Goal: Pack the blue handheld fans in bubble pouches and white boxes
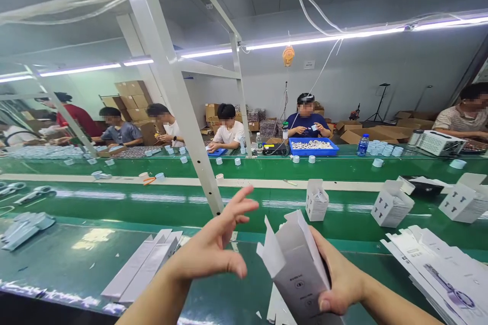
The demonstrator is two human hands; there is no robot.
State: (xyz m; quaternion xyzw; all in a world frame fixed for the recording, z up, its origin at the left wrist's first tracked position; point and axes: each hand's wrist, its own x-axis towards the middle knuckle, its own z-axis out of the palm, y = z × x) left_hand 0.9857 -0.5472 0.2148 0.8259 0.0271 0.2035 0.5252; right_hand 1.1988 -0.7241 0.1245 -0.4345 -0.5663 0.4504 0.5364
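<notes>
carton (pixel 301 269) | long axis near upright, top leaning left, open flaps up | right hand (pixel 339 279) grip clasps it | left hand (pixel 213 251) grip wide, empty

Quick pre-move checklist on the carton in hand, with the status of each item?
1. Grip: ok. The right hand is wrapped round the side of the carton.
2. Left hand free: ok. It is open with fingers spread, apart from the carton.
3. Top flaps open: ok. They stand up unfolded.
4. Carton contents: cannot tell. The inside does not show.
5. Bottom end closed: cannot tell. It is at the frame edge.
6. Flat cartons at hand: ok. They are stacked on the green table to the right.
</notes>
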